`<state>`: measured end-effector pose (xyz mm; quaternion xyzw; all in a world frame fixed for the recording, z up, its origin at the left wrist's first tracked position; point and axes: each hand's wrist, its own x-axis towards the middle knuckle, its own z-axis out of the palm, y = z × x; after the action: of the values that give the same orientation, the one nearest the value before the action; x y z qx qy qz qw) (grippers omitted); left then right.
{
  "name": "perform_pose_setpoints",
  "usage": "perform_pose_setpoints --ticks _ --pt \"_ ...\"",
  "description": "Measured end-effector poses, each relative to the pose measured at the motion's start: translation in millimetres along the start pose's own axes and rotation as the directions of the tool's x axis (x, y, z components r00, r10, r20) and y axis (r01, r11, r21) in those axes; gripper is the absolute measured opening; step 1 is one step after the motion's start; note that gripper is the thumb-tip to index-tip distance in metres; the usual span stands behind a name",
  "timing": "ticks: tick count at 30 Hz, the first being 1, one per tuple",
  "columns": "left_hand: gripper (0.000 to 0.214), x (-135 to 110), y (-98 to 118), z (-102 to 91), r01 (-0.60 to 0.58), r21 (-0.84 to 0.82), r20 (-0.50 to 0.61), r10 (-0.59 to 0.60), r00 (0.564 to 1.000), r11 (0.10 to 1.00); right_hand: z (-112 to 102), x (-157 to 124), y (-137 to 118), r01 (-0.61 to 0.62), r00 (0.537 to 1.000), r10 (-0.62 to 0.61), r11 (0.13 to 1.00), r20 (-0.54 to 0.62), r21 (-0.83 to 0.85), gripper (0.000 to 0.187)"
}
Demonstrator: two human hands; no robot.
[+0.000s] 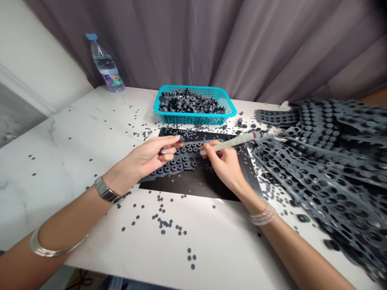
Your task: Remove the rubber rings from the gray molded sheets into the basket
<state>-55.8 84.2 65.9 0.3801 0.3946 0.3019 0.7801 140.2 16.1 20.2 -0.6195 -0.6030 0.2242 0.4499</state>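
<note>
A grey rubber sheet (181, 159) studded with small rings lies on a black mat (199, 183) in the middle of the white table. My left hand (148, 157) pinches the sheet's upper edge between thumb and fingers. My right hand (225, 165) is closed round a pale stick-like tool (232, 141), whose near end rests on the sheet. A turquoise basket (193, 117) heaped with loose grey rings stands just behind the mat.
A large pile of punched-out grey sheets (329, 161) covers the table's right side. Small grey discs (165, 221) are scattered over the white table (60, 161). A plastic water bottle (105, 64) stands at the back left, before a grey curtain.
</note>
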Motion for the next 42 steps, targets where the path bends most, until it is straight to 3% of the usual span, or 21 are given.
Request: perform_pose_setpoints --ticks 7,11,14,17,20,22,23,25,27,28,30,33,37,42 --pt "0.007 0.2 -8.7 2.6 0.069 -0.119 0.094 -0.057 0.994 0.991 -12.8 0.1 5.7 -0.036 0.996 0.025 0.992 -0.088 -0.122 0.033" --pt "0.003 -0.2 -11.2 -2.1 0.058 -0.107 0.114 -0.046 0.992 0.993 -12.3 0.4 5.3 -0.032 0.997 0.022 0.991 -0.080 -0.128 0.033" --pt "0.005 3.2 -14.8 4.3 0.039 -0.035 0.087 -0.036 0.996 0.999 -13.7 1.2 3.9 -0.021 0.987 0.007 0.996 -0.163 -0.089 0.033" --pt "0.004 13.8 -20.7 29.1 -0.045 0.163 0.045 0.039 0.998 0.986 -19.8 2.4 1.3 0.015 0.930 -0.025 0.999 -0.368 -0.028 0.033" --pt "0.018 29.4 -22.7 60.7 -0.204 0.441 0.162 0.146 0.976 0.874 -28.4 2.6 -3.0 0.067 0.820 -0.054 0.998 -0.570 0.001 0.031" --pt "0.028 37.3 -18.8 72.7 -0.312 0.546 0.252 0.203 0.946 0.778 -32.2 1.3 -6.4 0.084 0.779 -0.044 0.996 -0.626 0.034 0.030" --pt "0.032 39.0 -15.6 74.1 -0.356 0.590 0.273 0.236 0.933 0.725 -32.6 0.1 -7.9 0.089 0.789 -0.026 0.993 -0.614 0.072 0.029" --pt "0.035 36.5 -9.1 67.9 -0.422 0.687 0.295 0.304 0.906 0.591 -29.9 -3.6 -10.5 0.063 0.872 0.035 0.981 -0.488 0.184 0.027" --pt "0.031 27.9 -5.1 53.9 -0.456 0.791 0.333 0.337 0.881 0.409 -23.1 -8.1 -12.2 -0.043 0.961 0.113 0.963 -0.253 0.268 0.026" --pt "0.027 22.5 -4.7 46.1 -0.451 0.834 0.353 0.322 0.879 0.316 -18.9 -10.4 -12.8 -0.107 0.979 0.149 0.955 -0.137 0.275 0.027" --pt "0.024 12.5 -7.7 32.2 -0.422 0.890 0.371 0.266 0.890 0.169 -10.6 -14.5 -13.0 -0.200 0.980 0.200 0.951 0.023 0.236 0.028" --pt "0.022 4.5 -18.4 21.0 -0.426 0.904 0.404 0.259 0.877 0.032 -2.6 -18.7 -10.8 -0.208 0.977 0.197 0.963 0.084 0.172 0.030" --pt "0.017 4.7 -28.9 20.9 -0.460 0.888 0.445 0.286 0.849 -0.016 -0.4 -20.8 -6.8 -0.132 0.988 0.123 0.985 0.089 0.111 0.033" --pt "0.014 5.1 -29.6 24.0 -0.481 0.874 0.440 0.310 0.843 0.069 -1.1 -20.9 -9.3 -0.083 0.994 0.081 0.996 0.078 0.027 0.031"
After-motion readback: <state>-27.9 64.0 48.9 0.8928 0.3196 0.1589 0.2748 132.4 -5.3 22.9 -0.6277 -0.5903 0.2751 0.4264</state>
